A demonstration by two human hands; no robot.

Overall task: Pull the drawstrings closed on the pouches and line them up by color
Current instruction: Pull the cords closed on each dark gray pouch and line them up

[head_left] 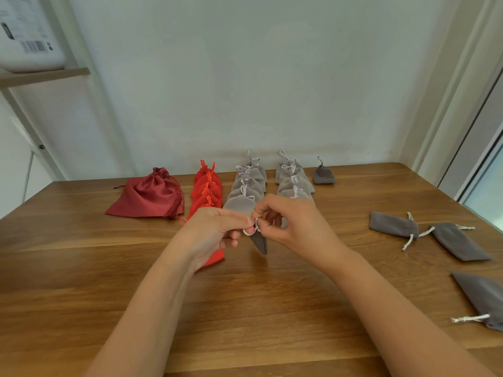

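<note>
Grey velvet-like cloth, soft and limp, makes up the dark grey pouch (260, 244) that hangs in the air between the two hands, above the middle of the tabletop (245, 308) and just in front of the lined-up rows. It looks very light and floppy, so it should fold or swing at any tug. The best hold is probably the white drawstring (248, 232) at its mouth rather than the body, with the cord ends drawn apart to gather the neck. The left hand (215, 232) has its fingers curled in and pinches a loop of that cord. The right hand (294, 227) is curled tight too and pinches the cord close to the pouch's mouth, though whether it also grips the cloth there cannot be told. Behind them lie a large dark red pouch (147, 198), a row of red pouches (206, 190), two rows of light grey pouches (246, 186) and one closed dark grey pouch (323, 176) at the far end. Three loose dark grey pouches (460, 242) lie well apart to the right, judged not yet drawn shut.
</note>
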